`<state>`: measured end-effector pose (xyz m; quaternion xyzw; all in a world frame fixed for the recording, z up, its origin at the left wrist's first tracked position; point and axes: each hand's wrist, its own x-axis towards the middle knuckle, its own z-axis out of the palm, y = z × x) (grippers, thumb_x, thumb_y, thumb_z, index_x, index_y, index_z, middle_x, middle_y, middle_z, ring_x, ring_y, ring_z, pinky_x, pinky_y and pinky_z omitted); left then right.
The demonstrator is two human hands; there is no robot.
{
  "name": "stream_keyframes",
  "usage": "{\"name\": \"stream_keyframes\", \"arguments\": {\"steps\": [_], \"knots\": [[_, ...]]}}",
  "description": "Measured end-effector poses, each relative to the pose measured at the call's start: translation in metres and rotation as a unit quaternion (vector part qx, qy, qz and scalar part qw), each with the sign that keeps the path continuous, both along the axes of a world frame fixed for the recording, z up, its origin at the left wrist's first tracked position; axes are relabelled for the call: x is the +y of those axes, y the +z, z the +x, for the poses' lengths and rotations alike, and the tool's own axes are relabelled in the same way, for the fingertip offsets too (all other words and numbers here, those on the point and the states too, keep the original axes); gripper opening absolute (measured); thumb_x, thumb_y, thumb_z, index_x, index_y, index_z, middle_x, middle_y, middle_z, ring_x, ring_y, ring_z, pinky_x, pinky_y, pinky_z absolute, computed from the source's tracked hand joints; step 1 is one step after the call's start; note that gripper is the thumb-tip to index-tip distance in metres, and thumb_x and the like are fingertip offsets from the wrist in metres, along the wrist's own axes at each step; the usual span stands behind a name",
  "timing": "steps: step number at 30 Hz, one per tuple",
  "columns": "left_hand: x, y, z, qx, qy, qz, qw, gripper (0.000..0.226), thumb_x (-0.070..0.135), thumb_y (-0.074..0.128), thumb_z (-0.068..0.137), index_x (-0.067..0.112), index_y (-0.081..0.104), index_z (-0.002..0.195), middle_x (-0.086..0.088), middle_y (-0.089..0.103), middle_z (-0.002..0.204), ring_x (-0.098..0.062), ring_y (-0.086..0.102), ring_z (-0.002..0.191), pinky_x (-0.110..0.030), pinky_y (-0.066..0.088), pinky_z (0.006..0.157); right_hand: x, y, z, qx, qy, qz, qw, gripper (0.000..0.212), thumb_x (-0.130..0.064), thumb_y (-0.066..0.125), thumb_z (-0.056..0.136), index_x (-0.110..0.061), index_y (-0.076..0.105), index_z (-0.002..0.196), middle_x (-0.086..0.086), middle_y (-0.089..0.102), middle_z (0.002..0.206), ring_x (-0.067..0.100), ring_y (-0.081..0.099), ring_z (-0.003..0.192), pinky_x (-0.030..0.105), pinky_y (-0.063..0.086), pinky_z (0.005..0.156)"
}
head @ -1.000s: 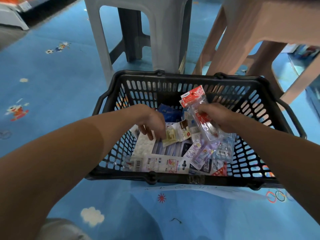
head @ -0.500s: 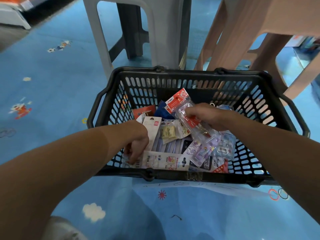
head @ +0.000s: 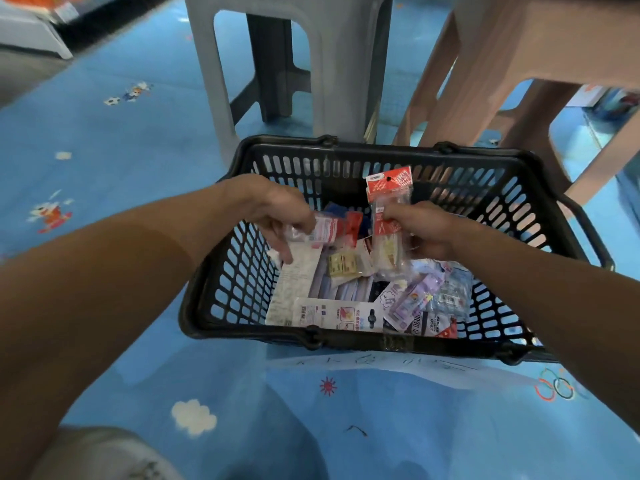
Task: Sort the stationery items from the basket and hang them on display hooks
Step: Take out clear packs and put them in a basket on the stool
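Above the basket [head: 346, 338], my left hand [head: 273, 213] pinches a small red-topped packet [head: 329, 231]; my right hand [head: 429, 231] grips a taller packet [head: 388, 188] upright. Slick film may slip, dropping either back among unsorted stock [head: 346, 310].

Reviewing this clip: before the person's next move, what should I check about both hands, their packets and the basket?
1. Left hand grips small red-topped packet: ok.
2. Right hand grips tall clear packet: ok.
3. Both packets the same kind: cannot tell, print blurred.
4. Basket emptied: not ok, many packets remain.
5. Display hooks in view: not ok, none visible.
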<state>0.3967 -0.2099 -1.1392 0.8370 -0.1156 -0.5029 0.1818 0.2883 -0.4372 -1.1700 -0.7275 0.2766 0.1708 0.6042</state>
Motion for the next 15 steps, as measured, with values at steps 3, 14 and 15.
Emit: {"name": "stream_keyframes", "arguments": {"steps": [3, 14, 15], "knots": [[-0.001, 0.010, -0.004, 0.007, 0.043, -0.086, 0.995, 0.032, 0.009, 0.050, 0.104, -0.001, 0.052, 0.134, -0.021, 0.070, 0.118, -0.026, 0.079, 0.091, -0.022, 0.057, 0.055, 0.011, 0.003, 0.000, -0.015, -0.034, 0.014, 0.999, 0.022, -0.018, 0.070, 0.093, -0.005, 0.069, 0.110, 0.013, 0.078, 0.091, 0.028, 0.075, 0.085, 0.050, 0.061, 0.086], [-0.021, 0.011, -0.031, 0.003, 0.156, -0.275, 0.949, 0.032, 0.040, 0.044, 0.110, 0.036, 0.046, 0.142, -0.012, 0.073, 0.114, -0.033, 0.074, 0.103, -0.043, 0.059, 0.082, 0.047, 0.017, 0.010, -0.091, -0.100, 0.090, 0.987, 0.033, -0.034, 0.072, 0.095, -0.007, 0.072, 0.113, 0.012, 0.078, 0.105, 0.029, 0.076, 0.095, 0.048, 0.061, 0.090], [-0.021, 0.010, -0.031, 0.008, 0.174, -0.296, 0.939, 0.034, 0.033, 0.055, 0.106, 0.035, 0.047, 0.139, -0.012, 0.076, 0.108, -0.033, 0.076, 0.099, -0.044, 0.062, 0.081, 0.047, 0.016, 0.009, -0.096, -0.091, 0.093, 0.987, 0.035, -0.038, 0.070, 0.096, -0.007, 0.072, 0.113, 0.012, 0.078, 0.105, 0.029, 0.076, 0.095, 0.047, 0.061, 0.089]]}}
